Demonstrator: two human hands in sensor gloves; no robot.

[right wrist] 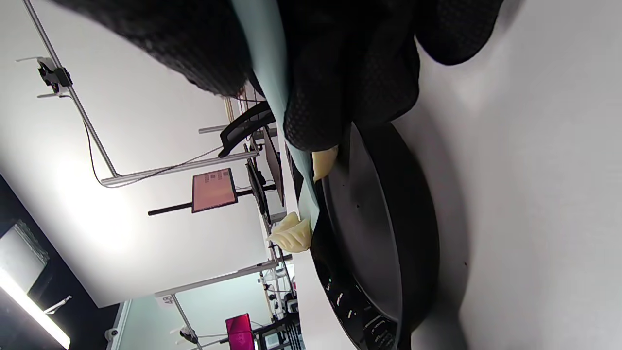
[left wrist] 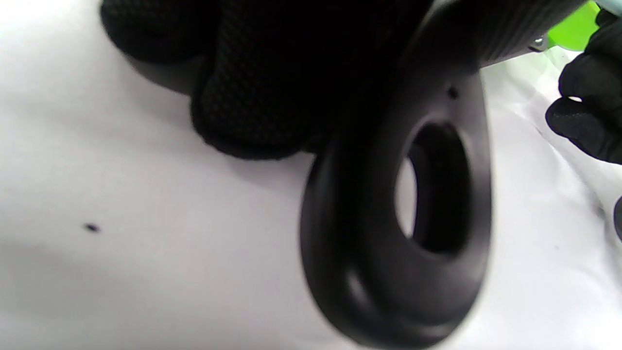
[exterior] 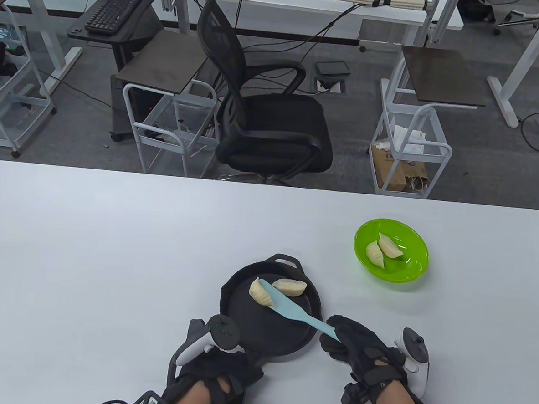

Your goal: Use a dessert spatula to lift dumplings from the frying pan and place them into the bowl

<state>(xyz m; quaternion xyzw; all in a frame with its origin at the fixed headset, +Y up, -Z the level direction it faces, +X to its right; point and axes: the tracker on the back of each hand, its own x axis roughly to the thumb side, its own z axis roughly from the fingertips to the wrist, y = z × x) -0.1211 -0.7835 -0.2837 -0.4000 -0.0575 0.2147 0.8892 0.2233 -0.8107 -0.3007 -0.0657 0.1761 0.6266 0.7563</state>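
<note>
Two dumplings in the bowl, two left in the pan

The pale pleated dumpling [exterior: 260, 292] I am working on leans on the tip of my light blue silicone dessert spatula [exterior: 290, 309] over the far part of the round black cast-iron frying pan [exterior: 243, 332], with a second pale dumpling [exterior: 291, 287] just beside it; two more already lie in the bright green plastic bowl [exterior: 413, 270] off to the right on the white table [exterior: 111, 247], so I judge the job about half done. My right hand [exterior: 361, 351] has its fingers curled round the spatula handle; my left hand [exterior: 215, 374] grips the pan's looped black handle [left wrist: 398, 233]. Whether the dumpling is fully lifted off the pan floor is hard to tell, and my own gloves block most of both wrist views
</note>
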